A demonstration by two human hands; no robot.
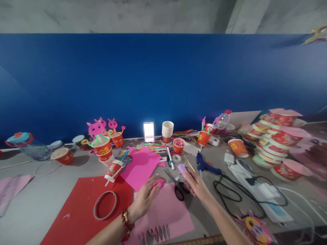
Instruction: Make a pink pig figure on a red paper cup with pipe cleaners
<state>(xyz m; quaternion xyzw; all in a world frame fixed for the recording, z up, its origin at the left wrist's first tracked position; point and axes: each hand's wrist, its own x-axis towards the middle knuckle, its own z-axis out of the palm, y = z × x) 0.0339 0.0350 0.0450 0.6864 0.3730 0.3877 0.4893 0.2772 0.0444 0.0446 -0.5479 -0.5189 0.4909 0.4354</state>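
My left hand (145, 196), with a red bead bracelet at the wrist, is closed on a small bright pink paper piece (158, 184) above a light pink sheet (168, 211). My right hand (195, 183) grips a short lavender object (182, 169), whose kind I cannot make out. Black-handled scissors (179, 193) lie between the hands, beside my right fingers. A bright pink sheet (141, 166) lies beyond my left hand, on top of a red sheet (74, 204). Leaf-shaped cut-outs (156, 234) show at the near edge of the light pink sheet.
A tape roll (95, 208) rests on the red sheet. A blue glue gun (208, 166), black cable and power strip (265, 200) lie to the right. Stacked paper cups (274, 143) stand at far right, near another person's hand (319, 153). Decorated cups (102, 149) stand at left.
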